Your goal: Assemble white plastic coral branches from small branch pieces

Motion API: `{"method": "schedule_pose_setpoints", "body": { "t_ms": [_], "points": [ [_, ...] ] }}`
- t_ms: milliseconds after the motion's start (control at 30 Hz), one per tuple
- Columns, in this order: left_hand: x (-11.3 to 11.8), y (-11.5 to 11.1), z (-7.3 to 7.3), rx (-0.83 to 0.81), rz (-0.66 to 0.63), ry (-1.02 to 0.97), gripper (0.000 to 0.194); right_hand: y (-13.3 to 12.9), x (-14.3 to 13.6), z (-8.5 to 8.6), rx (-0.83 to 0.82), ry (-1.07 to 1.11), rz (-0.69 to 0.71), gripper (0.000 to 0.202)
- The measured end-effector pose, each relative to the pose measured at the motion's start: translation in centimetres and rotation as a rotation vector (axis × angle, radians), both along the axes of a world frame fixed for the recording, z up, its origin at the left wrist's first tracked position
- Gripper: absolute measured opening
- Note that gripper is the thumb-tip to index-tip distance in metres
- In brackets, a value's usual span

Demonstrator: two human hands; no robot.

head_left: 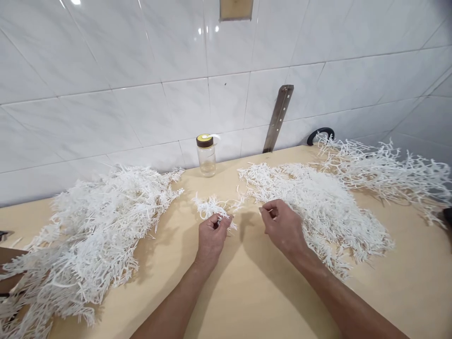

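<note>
My left hand [212,240] is closed in a pinch on a white branching plastic-looking sprig [211,207], whose thin twigs spread out beyond the fingertips. To the right, apart from it, my right hand [284,227] is also closed, thumb against forefinger. A tiny pale bit may show at its fingertips, too small to name. Just beyond that hand lies a flat pile of similar white sprigs [318,202]. A taller heap of white sprigs [106,230] covers the table left of my left hand.
A clear bottle [206,157] with a black and yellow lid stands near the wall. Behind, a metal strip [278,117] leans on the tiles. At far right are longer white branches [384,169] beside a black curved object [320,135]. Everything lies on a wooden table [268,301].
</note>
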State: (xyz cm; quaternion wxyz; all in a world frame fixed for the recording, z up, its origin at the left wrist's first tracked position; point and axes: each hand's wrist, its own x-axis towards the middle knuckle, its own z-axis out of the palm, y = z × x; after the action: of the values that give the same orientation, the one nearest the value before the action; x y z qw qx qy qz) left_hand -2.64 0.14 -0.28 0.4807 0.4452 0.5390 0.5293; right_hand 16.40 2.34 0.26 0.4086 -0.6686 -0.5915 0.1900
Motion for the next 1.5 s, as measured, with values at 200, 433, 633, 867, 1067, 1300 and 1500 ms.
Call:
{"method": "schedule_pose_setpoints", "body": {
  "t_ms": [200,433,633,867,1067,1300,1500],
  "points": [
    [0.1,-0.2,0.2,-0.042,-0.024,-0.051,0.043,-0.3,0.6,1.1,0.149,0.017,0.101,0.021],
    [0.2,-0.4,0.7,0.007,-0.032,0.068,0.038,-2.3,-3.4,0.6,-0.498,0.722,0.564,0.043],
    [0.0,-0.3,0.2,0.063,-0.044,0.154,0.030,-2.2,-3.3,0.5,-0.626,1.024,0.647,0.033],
    [0.2,-0.4,0.0,0.174,-0.052,0.241,0.028,-2.3,-3.1,-0.1,-0.622,1.101,0.622,0.032],
    [0.2,-0.6,0.5,0.079,-0.033,0.176,0.035,-2.2,-3.1,-0.1,-0.604,1.091,0.643,0.031],
    [0.3,-0.7,0.8,0.157,-0.035,0.203,0.032,-2.3,-3.3,0.3,-0.678,1.143,0.623,0.032],
    [0.5,-0.7,0.3,0.157,-0.086,0.169,0.029,-2.2,-3.2,0.2,-0.695,1.184,0.665,0.031]
  ]
}}
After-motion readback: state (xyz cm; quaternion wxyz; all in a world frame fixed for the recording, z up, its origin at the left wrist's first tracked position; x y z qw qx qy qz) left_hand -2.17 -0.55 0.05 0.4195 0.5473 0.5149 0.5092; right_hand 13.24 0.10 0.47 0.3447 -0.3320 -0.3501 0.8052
